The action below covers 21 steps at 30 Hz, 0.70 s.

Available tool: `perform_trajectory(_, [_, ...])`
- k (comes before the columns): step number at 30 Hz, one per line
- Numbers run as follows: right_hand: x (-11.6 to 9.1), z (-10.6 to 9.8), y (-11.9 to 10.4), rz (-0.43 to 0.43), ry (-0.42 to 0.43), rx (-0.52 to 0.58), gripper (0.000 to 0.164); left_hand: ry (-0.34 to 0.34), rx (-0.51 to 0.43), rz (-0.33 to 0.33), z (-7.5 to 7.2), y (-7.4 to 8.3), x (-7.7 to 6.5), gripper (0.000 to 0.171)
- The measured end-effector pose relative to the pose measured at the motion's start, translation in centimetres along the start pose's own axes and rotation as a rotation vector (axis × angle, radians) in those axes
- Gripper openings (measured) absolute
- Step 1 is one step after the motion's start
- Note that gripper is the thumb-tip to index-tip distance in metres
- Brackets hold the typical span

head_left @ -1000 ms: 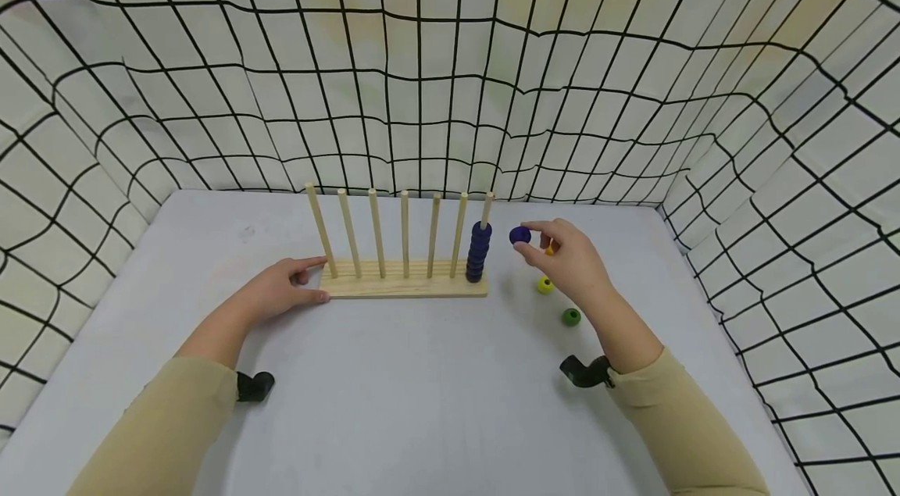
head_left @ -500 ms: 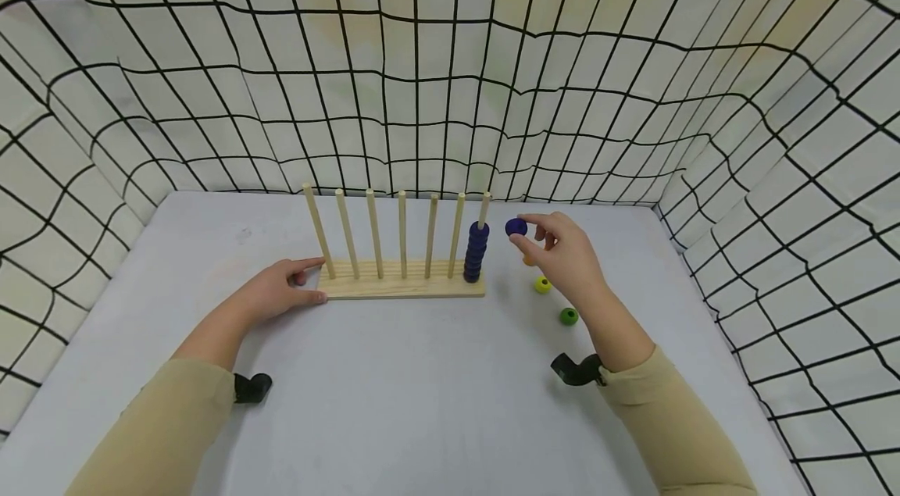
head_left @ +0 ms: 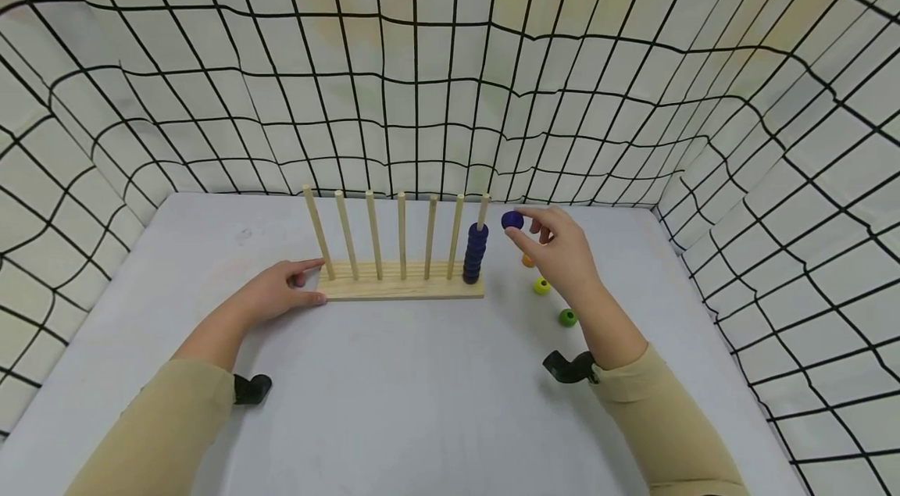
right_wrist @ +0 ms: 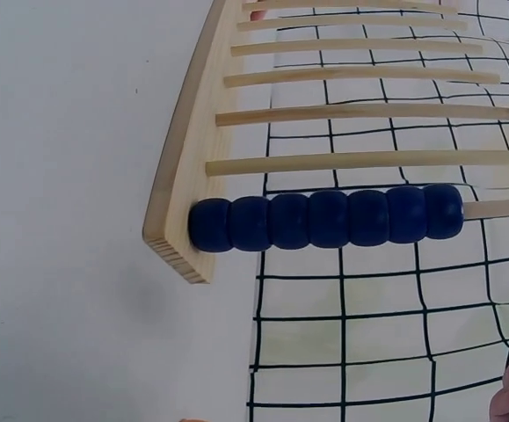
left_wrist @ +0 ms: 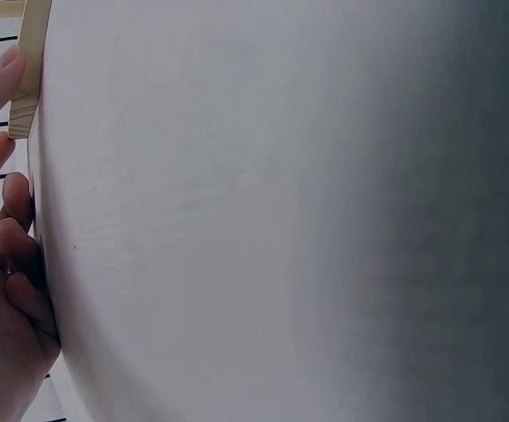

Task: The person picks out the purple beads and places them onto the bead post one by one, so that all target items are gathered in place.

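A wooden bead stand (head_left: 394,290) with a row of upright pegs lies crosswise in the head view. Its rightmost peg carries a stack of several dark blue beads (right_wrist: 329,218), and the bare tip of that peg shows above them. My right hand (head_left: 564,254) pinches another dark blue bead (head_left: 512,220) between thumb and forefinger, raised just right of that peg and apart from it. My left hand (head_left: 270,295) grips the left end of the stand's base between thumb and forefinger. In the left wrist view the base's end (left_wrist: 25,114) shows between those fingers.
An orange bead (head_left: 527,261), a yellow bead (head_left: 541,286) and a green bead (head_left: 567,317) lie on the white table (head_left: 394,402) beside and below the right hand. White walls with a black grid (head_left: 436,105) enclose the table's back and sides.
My right hand has brought the dark blue bead slightly up and left, closer to the rightmost peg's top. The orange bead is less covered by the hand. My left hand keeps its grip.
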State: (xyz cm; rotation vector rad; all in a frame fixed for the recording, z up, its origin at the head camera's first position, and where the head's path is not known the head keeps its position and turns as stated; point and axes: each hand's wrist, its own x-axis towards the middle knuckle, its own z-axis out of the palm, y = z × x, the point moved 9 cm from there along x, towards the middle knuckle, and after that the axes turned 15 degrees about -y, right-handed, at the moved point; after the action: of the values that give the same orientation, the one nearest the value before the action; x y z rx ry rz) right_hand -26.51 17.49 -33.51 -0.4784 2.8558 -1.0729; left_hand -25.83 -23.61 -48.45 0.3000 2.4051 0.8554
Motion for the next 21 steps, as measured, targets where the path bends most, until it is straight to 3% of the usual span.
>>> perform_trajectory(21, [0.7, -0.8, -2.5, -0.115, 0.105, 0.147, 0.042, 0.001, 0.012, -0.004, 0.0, 0.2, -0.1, 0.079])
